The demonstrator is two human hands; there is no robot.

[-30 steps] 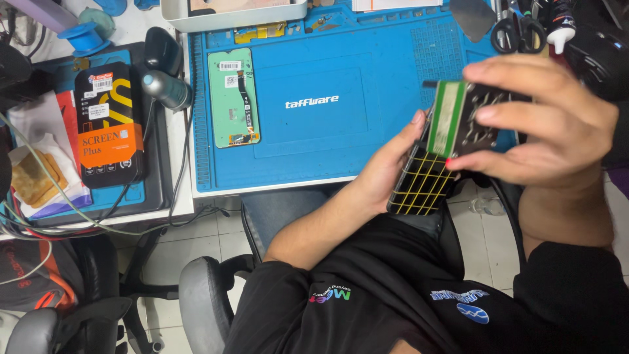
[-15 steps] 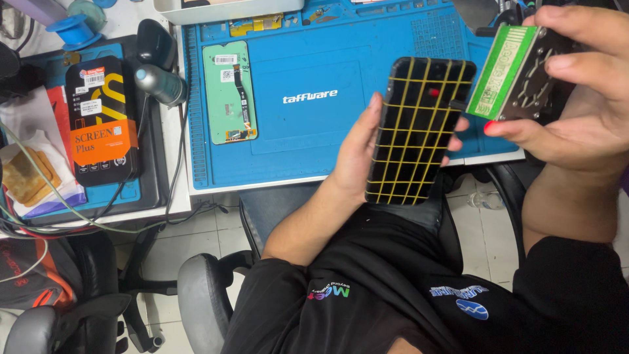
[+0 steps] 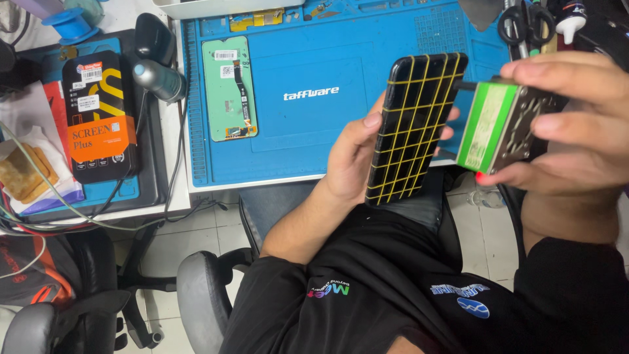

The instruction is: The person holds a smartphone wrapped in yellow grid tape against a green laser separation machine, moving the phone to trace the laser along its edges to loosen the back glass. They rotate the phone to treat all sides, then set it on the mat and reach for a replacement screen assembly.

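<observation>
My left hand (image 3: 350, 157) grips a black phone (image 3: 414, 128) with a yellow grid pattern, held upright over the front edge of the blue work mat (image 3: 314, 124). My right hand (image 3: 570, 124) holds a small boxy device (image 3: 498, 128) with a green side and a perforated metal face, just right of the phone and touching its upper edge. A green phone screen panel with a flex cable (image 3: 229, 88) lies face down on the mat's left part.
A black and orange screen box (image 3: 98, 115) lies on the left side of the desk beside a small grey bottle (image 3: 157, 78) and cables. Scissors (image 3: 521, 23) rest at the mat's top right. A grey chair arm (image 3: 203, 288) is below.
The phone has come up from under the green device into full view and tilted upright. My right hand moved the device up and right, then back down beside the phone.
</observation>
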